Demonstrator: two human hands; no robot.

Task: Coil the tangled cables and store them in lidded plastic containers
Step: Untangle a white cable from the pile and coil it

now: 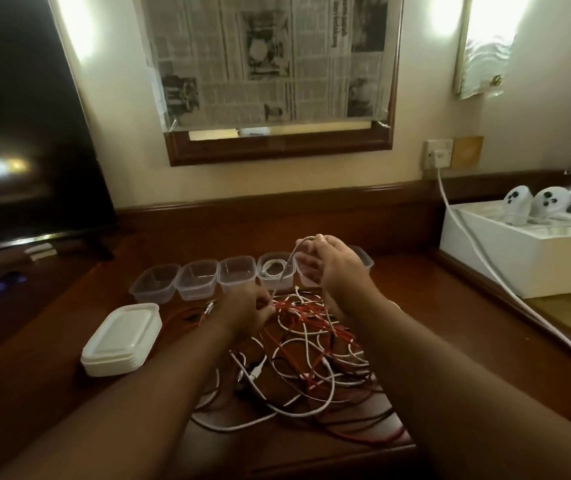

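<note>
I am looking down at a dark wooden desk (69, 341) set against a cream wall, with a black screen (24, 133) at the left and a newspaper-covered frame (270, 64) above. A tangle of red, white and black cables (308, 362) lies on the desk in front of me, directly under both hands. Behind it stands a row of clear plastic containers (197, 278); one of them (275, 270) holds a coiled white cable. A stack of white lids (121, 341) sits to the left of the tangle.

My right hand (337, 268) is raised above the pile, its fingers curled together around the top of a white cable (286, 268). That cable runs down at a slant to my left hand (246, 310), which pinches it just above the heap, as far as I can tell through the blur. A white box (519, 258) stands at the right.
</note>
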